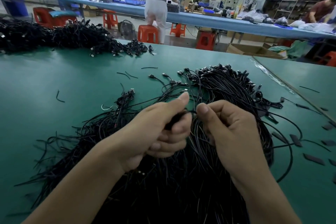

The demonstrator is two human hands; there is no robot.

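Note:
A big loose pile of thin black USB cables point(227, 89) lies on the green table point(72, 78), spreading from the middle down to the near edge. My left hand point(158, 129) grips a small bunch of these black cables, thumb stretched forward over them. My right hand point(231, 127) is curled close beside it and pinches a strand of the same bunch between thumb and fingers. Both hands hover just above the pile's centre. The cables under my palms and forearms are hidden.
A second heap of bundled black cables point(54, 36) fills the far left of the table. Short black ties point(295, 140) lie scattered at the right. Past the table stand orange stools point(148, 33), a long blue bench point(200, 18), a standing person point(157, 0) and cardboard boxes point(254, 51).

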